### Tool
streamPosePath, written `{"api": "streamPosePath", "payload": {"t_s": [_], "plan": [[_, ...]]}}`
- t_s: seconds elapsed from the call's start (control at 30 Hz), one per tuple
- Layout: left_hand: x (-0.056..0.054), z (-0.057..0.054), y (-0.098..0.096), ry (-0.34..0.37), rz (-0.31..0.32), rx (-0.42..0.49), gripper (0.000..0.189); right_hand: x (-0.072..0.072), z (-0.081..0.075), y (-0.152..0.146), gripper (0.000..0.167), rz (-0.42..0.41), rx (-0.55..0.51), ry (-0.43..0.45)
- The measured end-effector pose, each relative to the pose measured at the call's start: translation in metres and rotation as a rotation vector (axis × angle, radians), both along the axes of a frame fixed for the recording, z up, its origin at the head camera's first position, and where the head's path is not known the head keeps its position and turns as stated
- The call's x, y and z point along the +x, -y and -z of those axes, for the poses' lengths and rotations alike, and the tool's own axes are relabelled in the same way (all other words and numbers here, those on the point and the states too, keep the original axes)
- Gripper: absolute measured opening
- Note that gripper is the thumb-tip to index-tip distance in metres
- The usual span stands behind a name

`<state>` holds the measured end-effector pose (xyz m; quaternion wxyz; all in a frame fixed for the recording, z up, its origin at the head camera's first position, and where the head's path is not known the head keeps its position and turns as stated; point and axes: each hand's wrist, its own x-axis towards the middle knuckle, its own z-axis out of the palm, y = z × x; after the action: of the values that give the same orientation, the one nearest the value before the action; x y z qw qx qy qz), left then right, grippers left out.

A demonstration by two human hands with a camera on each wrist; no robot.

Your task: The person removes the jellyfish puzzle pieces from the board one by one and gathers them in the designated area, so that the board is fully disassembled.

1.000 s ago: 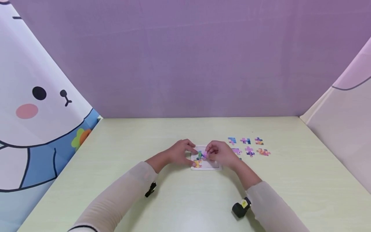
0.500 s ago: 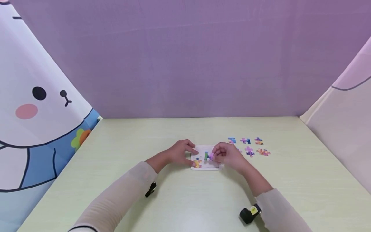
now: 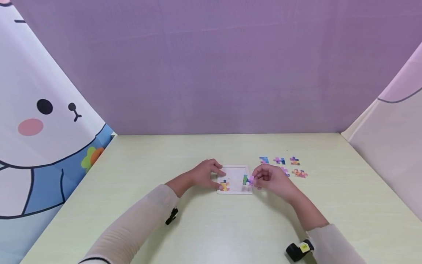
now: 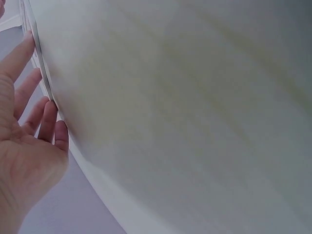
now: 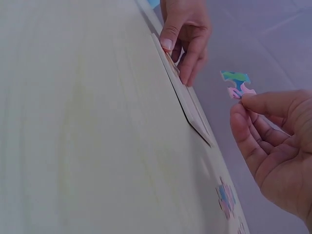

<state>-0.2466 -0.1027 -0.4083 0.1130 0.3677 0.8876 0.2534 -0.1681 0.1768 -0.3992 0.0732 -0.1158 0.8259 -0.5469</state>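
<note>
My right hand (image 3: 273, 179) pinches a green, blue and pink jigsaw piece (image 3: 247, 179) between thumb and fingertips. This piece is held up over the right side of a white puzzle tray (image 3: 234, 193); in the right wrist view it shows clear of the table. My left hand (image 3: 205, 175) rests at the tray's left edge, thumb and forefinger spread apart. Its thumb (image 5: 167, 43) presses near the lower left corner, by a yellow jigsaw piece (image 3: 225, 186) lying in the tray. In the left wrist view the fingers (image 4: 47, 119) touch the tray's rim.
Several loose jigsaw pieces (image 3: 279, 160) lie in rows on the pale table (image 3: 211, 234), right of the tray; my right hand hides some. A purple cloth (image 3: 211, 73) stands behind the table, and a printed cartoon cloth (image 3: 49, 146) hangs at the left.
My right hand has moved to the right with the jigsaw piece, from the tray's middle to its right edge. My left hand has stayed in place.
</note>
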Motion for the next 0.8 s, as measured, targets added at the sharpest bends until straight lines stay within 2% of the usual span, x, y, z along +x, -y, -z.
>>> {"api": "streamPosePath", "payload": {"t_s": [0.53, 0.8], "plan": [[0.002, 0.001, -0.002, 0.029, -0.015, -0.005, 0.045, 0.016, -0.011, -0.036, 0.023, 0.015, -0.052, 0.010], [0.002, -0.001, -0.002, 0.043, -0.024, -0.022, 0.047, 0.019, -0.011, -0.054, 0.020, 0.001, -0.077, -0.033]]}}
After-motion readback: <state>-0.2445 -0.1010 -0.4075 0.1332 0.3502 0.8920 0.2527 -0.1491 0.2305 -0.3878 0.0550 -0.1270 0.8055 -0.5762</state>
